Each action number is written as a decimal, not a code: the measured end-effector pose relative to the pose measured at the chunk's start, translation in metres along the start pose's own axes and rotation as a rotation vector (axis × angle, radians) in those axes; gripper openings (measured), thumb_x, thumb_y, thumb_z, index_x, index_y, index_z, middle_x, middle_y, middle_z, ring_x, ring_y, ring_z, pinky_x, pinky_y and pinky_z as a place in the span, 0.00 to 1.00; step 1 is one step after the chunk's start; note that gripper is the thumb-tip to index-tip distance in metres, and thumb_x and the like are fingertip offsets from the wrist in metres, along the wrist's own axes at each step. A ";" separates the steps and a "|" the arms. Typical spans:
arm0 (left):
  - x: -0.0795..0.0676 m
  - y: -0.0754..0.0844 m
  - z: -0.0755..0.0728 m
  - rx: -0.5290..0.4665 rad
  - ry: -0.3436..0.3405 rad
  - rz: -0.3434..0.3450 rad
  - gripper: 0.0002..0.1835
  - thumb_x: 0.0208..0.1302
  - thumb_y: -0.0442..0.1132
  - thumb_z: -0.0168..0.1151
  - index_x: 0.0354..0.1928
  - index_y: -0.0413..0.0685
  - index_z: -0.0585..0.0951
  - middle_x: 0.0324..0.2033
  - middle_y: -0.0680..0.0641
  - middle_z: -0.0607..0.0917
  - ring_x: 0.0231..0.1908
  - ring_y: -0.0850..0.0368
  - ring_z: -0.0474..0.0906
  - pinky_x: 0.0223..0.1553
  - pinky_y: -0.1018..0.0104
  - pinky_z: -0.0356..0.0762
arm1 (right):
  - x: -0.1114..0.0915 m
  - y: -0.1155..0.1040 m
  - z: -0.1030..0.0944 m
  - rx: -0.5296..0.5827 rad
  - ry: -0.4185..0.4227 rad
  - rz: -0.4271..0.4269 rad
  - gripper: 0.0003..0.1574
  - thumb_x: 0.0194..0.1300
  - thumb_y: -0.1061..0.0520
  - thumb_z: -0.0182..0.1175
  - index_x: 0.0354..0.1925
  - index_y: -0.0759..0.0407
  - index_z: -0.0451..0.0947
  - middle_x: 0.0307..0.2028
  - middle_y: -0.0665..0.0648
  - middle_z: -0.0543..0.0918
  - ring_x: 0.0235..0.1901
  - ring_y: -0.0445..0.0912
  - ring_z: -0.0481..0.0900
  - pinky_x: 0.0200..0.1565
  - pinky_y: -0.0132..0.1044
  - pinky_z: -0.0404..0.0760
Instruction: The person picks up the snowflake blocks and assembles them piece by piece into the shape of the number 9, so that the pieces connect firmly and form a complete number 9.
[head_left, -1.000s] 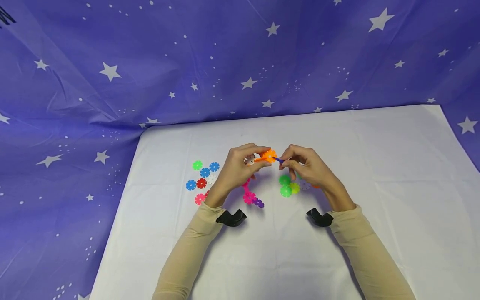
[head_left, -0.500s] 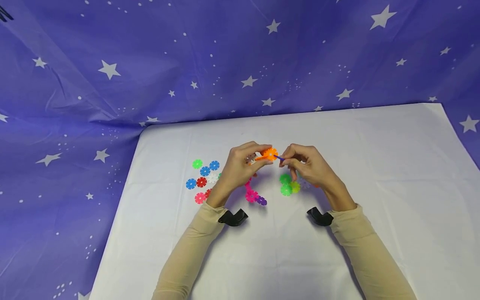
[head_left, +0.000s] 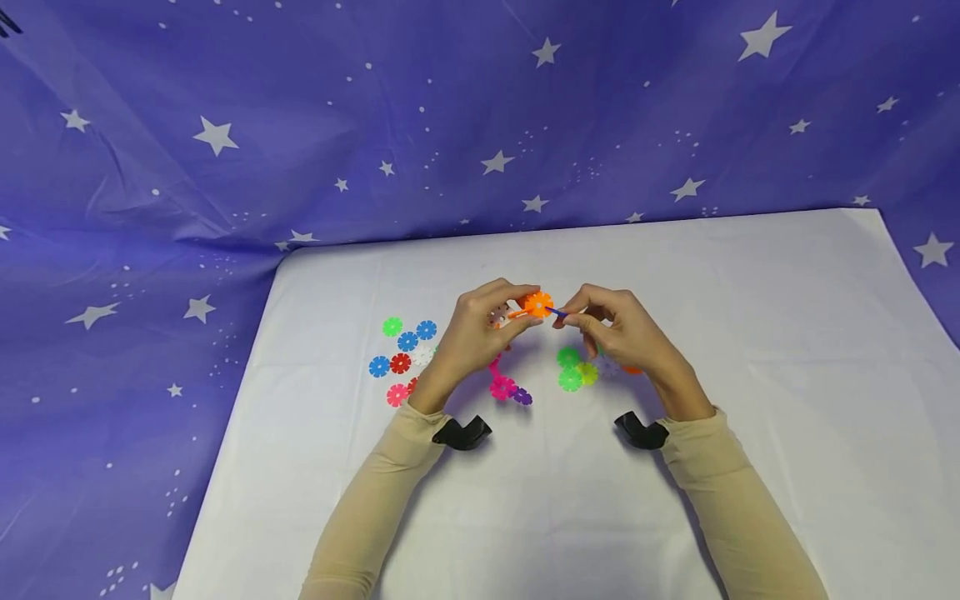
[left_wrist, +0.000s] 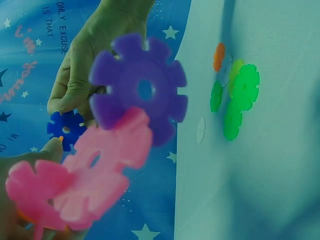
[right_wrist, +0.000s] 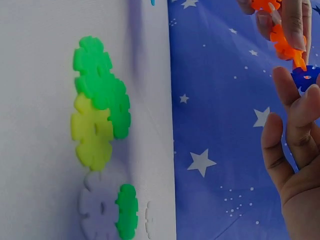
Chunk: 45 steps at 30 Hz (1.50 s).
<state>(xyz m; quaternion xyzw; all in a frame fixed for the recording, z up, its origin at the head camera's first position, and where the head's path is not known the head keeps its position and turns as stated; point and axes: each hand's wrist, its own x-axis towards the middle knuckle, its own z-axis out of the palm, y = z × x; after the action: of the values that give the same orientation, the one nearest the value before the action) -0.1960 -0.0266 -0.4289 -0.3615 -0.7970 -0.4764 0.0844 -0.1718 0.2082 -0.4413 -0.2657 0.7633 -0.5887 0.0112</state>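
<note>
My left hand pinches an orange notched plastic disc, part of a chain of interlocking discs. Lower in that chain hang pink discs and a purple disc at the end, large in the left wrist view. My right hand pinches a dark blue disc between thumb and fingers. Seen edge-on in the head view, the blue disc meets the orange disc's rim; how deeply they are joined, I cannot tell. Part of the chain is hidden behind my left hand.
Loose blue, red, white, pink and green discs, among them a red disc, lie left of my left hand. Below my right hand lie green discs, a yellow disc and a pale disc. A white cloth covers the table.
Both hands stay almost in place, with the blue disc against the orange one. The orange disc has turned slightly, and the hanging pink and purple end has swung a little.
</note>
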 end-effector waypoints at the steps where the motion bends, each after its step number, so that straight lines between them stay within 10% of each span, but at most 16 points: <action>1: 0.000 0.000 0.000 0.000 0.005 -0.007 0.20 0.56 0.39 0.73 0.51 0.43 0.84 0.36 0.50 0.86 0.28 0.63 0.74 0.30 0.71 0.73 | 0.000 0.000 0.000 -0.006 0.004 -0.002 0.05 0.66 0.70 0.58 0.35 0.65 0.79 0.34 0.65 0.86 0.11 0.47 0.70 0.16 0.34 0.72; 7: 0.000 0.000 0.001 -0.014 -0.001 -0.030 0.20 0.56 0.39 0.73 0.51 0.44 0.84 0.36 0.50 0.86 0.21 0.61 0.73 0.27 0.72 0.73 | 0.001 -0.001 -0.001 -0.011 0.007 0.012 0.05 0.66 0.70 0.58 0.35 0.63 0.79 0.34 0.64 0.87 0.11 0.47 0.69 0.16 0.34 0.72; 18: -0.001 0.000 -0.003 -0.069 -0.052 -0.050 0.20 0.56 0.40 0.74 0.51 0.45 0.85 0.38 0.51 0.87 0.38 0.62 0.78 0.39 0.69 0.75 | -0.001 -0.002 -0.013 -0.042 0.059 0.028 0.14 0.58 0.71 0.66 0.43 0.62 0.79 0.36 0.60 0.84 0.18 0.50 0.73 0.22 0.34 0.76; 27: -0.001 -0.006 -0.012 -0.067 -0.008 -0.096 0.20 0.56 0.41 0.73 0.52 0.48 0.84 0.38 0.52 0.86 0.36 0.61 0.77 0.34 0.68 0.74 | -0.007 -0.024 -0.025 -0.168 0.088 0.058 0.21 0.55 0.73 0.67 0.49 0.68 0.78 0.40 0.65 0.83 0.32 0.47 0.77 0.43 0.32 0.75; 36: 0.004 -0.007 -0.015 -0.083 -0.015 -0.136 0.20 0.56 0.41 0.74 0.51 0.49 0.85 0.35 0.52 0.86 0.36 0.60 0.76 0.32 0.69 0.71 | -0.022 0.046 -0.061 -0.335 -0.078 0.192 0.33 0.55 0.63 0.72 0.59 0.60 0.74 0.43 0.60 0.80 0.36 0.48 0.74 0.40 0.32 0.73; 45: 0.000 -0.011 -0.016 -0.074 -0.025 -0.175 0.20 0.57 0.43 0.73 0.52 0.49 0.85 0.37 0.53 0.86 0.41 0.61 0.78 0.37 0.62 0.76 | -0.004 0.065 -0.070 -0.460 -0.221 0.405 0.24 0.63 0.54 0.68 0.56 0.58 0.78 0.34 0.54 0.76 0.35 0.46 0.70 0.38 0.31 0.69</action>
<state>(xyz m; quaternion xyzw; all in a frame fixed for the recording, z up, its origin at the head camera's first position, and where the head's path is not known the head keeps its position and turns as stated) -0.2063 -0.0427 -0.4278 -0.2994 -0.8084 -0.5065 0.0190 -0.2168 0.2833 -0.4794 -0.1664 0.9078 -0.3541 0.1508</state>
